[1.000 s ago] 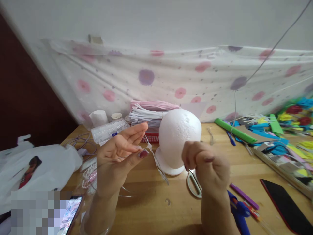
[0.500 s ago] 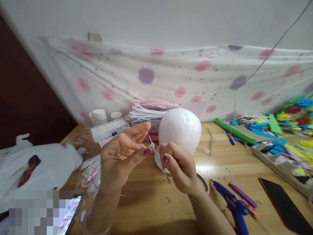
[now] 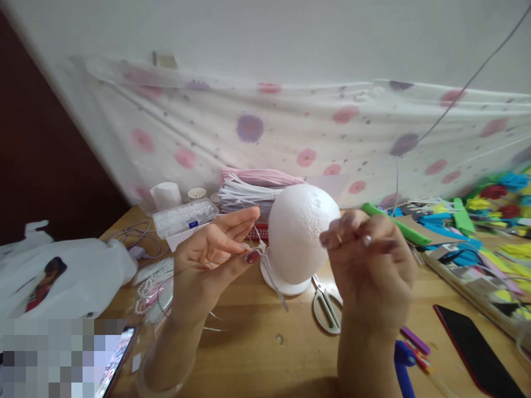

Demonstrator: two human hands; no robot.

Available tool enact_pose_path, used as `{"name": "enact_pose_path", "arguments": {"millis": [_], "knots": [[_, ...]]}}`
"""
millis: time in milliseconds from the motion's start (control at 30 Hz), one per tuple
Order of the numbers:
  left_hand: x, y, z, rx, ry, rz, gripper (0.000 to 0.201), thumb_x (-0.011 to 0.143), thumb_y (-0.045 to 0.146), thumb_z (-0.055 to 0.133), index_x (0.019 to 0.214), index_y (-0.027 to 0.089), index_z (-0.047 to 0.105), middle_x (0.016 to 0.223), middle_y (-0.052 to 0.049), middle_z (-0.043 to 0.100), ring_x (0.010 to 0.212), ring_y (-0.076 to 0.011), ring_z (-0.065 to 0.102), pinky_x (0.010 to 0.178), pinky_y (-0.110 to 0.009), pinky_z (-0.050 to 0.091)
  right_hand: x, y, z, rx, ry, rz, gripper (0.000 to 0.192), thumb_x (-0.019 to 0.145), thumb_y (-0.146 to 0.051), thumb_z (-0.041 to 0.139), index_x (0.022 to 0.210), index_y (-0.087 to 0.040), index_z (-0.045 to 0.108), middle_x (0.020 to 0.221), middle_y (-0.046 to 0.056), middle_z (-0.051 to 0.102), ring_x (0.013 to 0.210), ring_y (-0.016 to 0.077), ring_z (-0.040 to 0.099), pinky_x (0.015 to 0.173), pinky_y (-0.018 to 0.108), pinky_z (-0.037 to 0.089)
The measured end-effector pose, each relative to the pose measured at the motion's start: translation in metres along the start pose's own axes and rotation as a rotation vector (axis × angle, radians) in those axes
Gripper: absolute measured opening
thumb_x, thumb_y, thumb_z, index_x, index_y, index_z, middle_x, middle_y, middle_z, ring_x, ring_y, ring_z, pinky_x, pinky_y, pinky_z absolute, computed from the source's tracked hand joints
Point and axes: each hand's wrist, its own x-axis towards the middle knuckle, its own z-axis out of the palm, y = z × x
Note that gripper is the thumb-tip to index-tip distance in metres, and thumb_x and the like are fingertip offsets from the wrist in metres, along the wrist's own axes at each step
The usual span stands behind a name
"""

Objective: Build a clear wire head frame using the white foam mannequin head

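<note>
My left hand (image 3: 215, 257) pinches a small beaded wire piece (image 3: 262, 246) between thumb and fingers. A thin wire sticks up from it past the fingertips, and silvery strands (image 3: 276, 282) hang below. My right hand (image 3: 369, 260) is raised apart from it, to the right, with its fingers drawn together and blurred. Whatever those fingers hold, if anything, is too small to make out. Between and behind the hands stands a white foam head (image 3: 301, 232) on a round base. Scissors (image 3: 327, 309) with pale handles lie below it, partly behind my right forearm.
A clear bead box (image 3: 186, 216) and bundled pipe cleaners (image 3: 249, 190) are at the back. Bagged pearl strands (image 3: 155, 290) lie left. On the right are a blue glue gun (image 3: 403, 359), a dark phone (image 3: 477, 351) and a tray edge (image 3: 460, 296) with colourful scraps.
My right hand has left the beaded piece and moved up and right, uncovering the scissors and the foam head's base. My left hand keeps its pinch almost in place.
</note>
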Motion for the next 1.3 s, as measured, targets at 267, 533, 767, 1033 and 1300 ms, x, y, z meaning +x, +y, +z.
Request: {"name": "enact_pose_path", "arguments": {"millis": [267, 533, 767, 1033, 1300], "knots": [[-0.004, -0.002, 0.001, 0.021, -0.009, -0.007, 0.019, 0.078, 0.005, 0.076, 0.079, 0.023, 0.071, 0.122, 0.001, 0.074, 0.117, -0.0167, 0.067, 0.103, -0.027, 0.054, -0.012, 0.012, 0.02, -0.134, -0.353, 0.369, 0.024, 0.096, -0.041, 0.058, 0.089, -0.019, 0.065, 0.063, -0.005, 0.042, 0.052, 0.0071, 0.033, 0.045, 0.021, 0.028], [-0.005, -0.004, 0.004, 0.037, 0.0, -0.015, 0.019, 0.078, 0.005, 0.076, 0.077, 0.023, 0.071, 0.122, 0.002, 0.074, 0.116, -0.0159, 0.068, 0.103, -0.026, 0.053, -0.019, 0.024, 0.033, 0.217, -0.318, 0.578, 0.03, 0.091, -0.042, 0.066, 0.075, -0.019, 0.054, 0.055, -0.008, 0.04, 0.044, 0.0051, 0.028, 0.04, 0.02, 0.02], [-0.004, -0.004, 0.005, 0.027, 0.016, -0.022, 0.018, 0.078, 0.006, 0.077, 0.077, 0.024, 0.072, 0.12, 0.003, 0.075, 0.115, -0.0147, 0.068, 0.103, -0.024, 0.053, -0.025, 0.033, 0.039, 0.328, -0.222, 0.506, 0.029, 0.098, -0.035, 0.057, 0.074, -0.021, 0.048, 0.055, -0.008, 0.036, 0.044, 0.0052, 0.025, 0.04, 0.02, 0.017], [-0.003, -0.006, 0.003, 0.022, 0.005, 0.011, 0.019, 0.077, 0.005, 0.077, 0.079, 0.024, 0.072, 0.12, 0.001, 0.075, 0.115, -0.0168, 0.068, 0.102, -0.027, 0.055, -0.014, 0.021, 0.024, 0.108, -0.013, 0.169, 0.034, 0.101, -0.033, 0.052, 0.07, -0.019, 0.048, 0.06, -0.006, 0.036, 0.046, 0.0052, 0.027, 0.042, 0.022, 0.02], [-0.004, -0.004, 0.004, -0.004, -0.023, 0.026, 0.02, 0.078, 0.003, 0.076, 0.08, 0.022, 0.072, 0.12, 0.001, 0.075, 0.115, -0.0154, 0.068, 0.103, -0.026, 0.054, 0.002, 0.014, -0.001, -0.406, 0.235, -0.179, 0.034, 0.088, -0.025, 0.07, 0.057, -0.02, 0.057, 0.081, 0.001, 0.061, 0.088, 0.0149, 0.06, 0.081, 0.03, 0.049]]}}
